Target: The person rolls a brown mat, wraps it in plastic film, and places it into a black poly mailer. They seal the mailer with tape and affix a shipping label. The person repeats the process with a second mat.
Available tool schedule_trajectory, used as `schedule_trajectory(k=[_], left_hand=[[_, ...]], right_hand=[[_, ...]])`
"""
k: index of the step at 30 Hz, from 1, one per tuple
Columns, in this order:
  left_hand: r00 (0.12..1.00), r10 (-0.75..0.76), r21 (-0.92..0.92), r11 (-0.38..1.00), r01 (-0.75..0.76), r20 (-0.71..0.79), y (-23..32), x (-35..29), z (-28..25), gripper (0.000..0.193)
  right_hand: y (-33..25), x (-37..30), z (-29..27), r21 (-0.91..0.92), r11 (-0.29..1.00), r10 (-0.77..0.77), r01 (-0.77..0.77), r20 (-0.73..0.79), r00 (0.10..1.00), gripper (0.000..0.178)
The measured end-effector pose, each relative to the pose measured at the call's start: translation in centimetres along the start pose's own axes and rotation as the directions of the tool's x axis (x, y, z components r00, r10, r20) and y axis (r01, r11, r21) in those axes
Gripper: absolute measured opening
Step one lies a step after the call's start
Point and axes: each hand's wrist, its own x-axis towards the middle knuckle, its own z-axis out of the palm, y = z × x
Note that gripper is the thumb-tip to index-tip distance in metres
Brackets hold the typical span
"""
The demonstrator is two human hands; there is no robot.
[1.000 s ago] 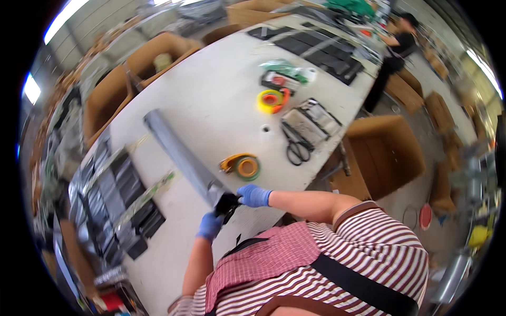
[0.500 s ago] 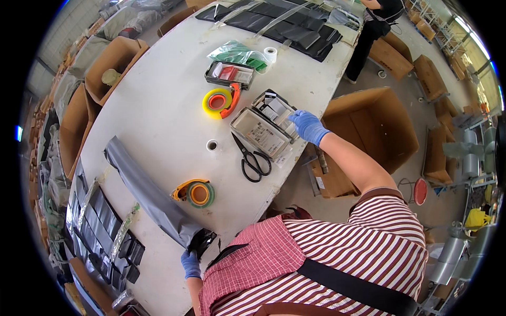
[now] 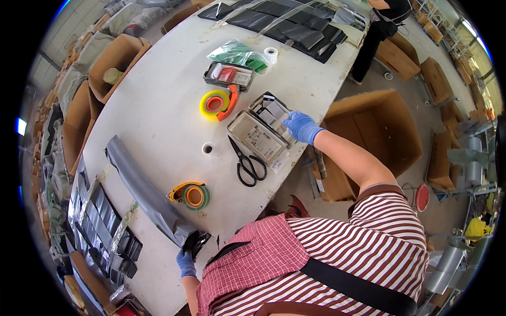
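A long grey plastic-wrapped package [image 3: 150, 195] lies on the left part of the white table, its near end crumpled and black. My left hand [image 3: 186, 263], in a blue glove, holds that near end, its fingers partly hidden. Also gloved in blue, my right hand [image 3: 302, 127] is over the right side of an open box of labels [image 3: 272, 111], fingers curled together; whatever they pinch is hidden. Beside this box is a second shallow box [image 3: 256, 138] with printed labels. Black-handled scissors [image 3: 247, 163] lie just left of my right hand's boxes.
Two tape dispensers, one orange with yellow tape [image 3: 214, 105] and one with green tape [image 3: 195, 197], sit on the table [image 3: 153, 100]. A small white roll [image 3: 208, 149] stands between them. Black plastic bags [image 3: 279, 23] lie at the far end. Beyond the right edge is a large carton [image 3: 369, 126]; a person stands farther off.
My right hand has shifted slightly left and down over the label box, its fingers more curled. My left hand stays at the package's near end. The view has tilted a little.
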Motion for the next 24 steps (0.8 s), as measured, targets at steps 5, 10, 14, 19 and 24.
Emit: schedule_trajectory(k=[5, 10, 14, 19, 24], left_hand=[[1.0, 0.031, 0.018, 0.999, -0.031, -0.003, -0.3, 0.1, 0.1, 0.021], [1.0, 0.003, 0.015, 1.0, -0.002, -0.023, 0.3, -0.8, 0.3, 0.024], [0.982, 0.179, 0.199, 0.962, -0.187, 0.057, 2.2, -1.7, 0.3, 0.032], [0.997, 0.004, 0.167, 0.986, -0.016, 0.074, 1.6, -1.7, 0.1, 0.028], [0.983, 0.123, -0.033, 0.992, -0.12, 0.135, 0.4, -2.2, 0.6, 0.022]], right_hand=[[0.4, 0.1, -0.5, 0.032, 0.999, -0.004, 0.002, 0.045, 0.999, 0.016], [0.3, 2.3, -0.1, -0.014, 1.0, 0.018, -0.017, 0.076, 0.997, 0.016], [2.3, 3.0, 2.0, 0.084, 0.996, -0.018, 0.038, -0.231, 0.973, 0.015], [-8.1, 0.5, -4.3, 0.719, 0.695, 0.174, 0.036, -0.216, 0.961, 0.009], [-27.9, -4.1, -4.1, 0.902, 0.202, -0.289, -0.381, 0.427, 0.857, 0.015]])
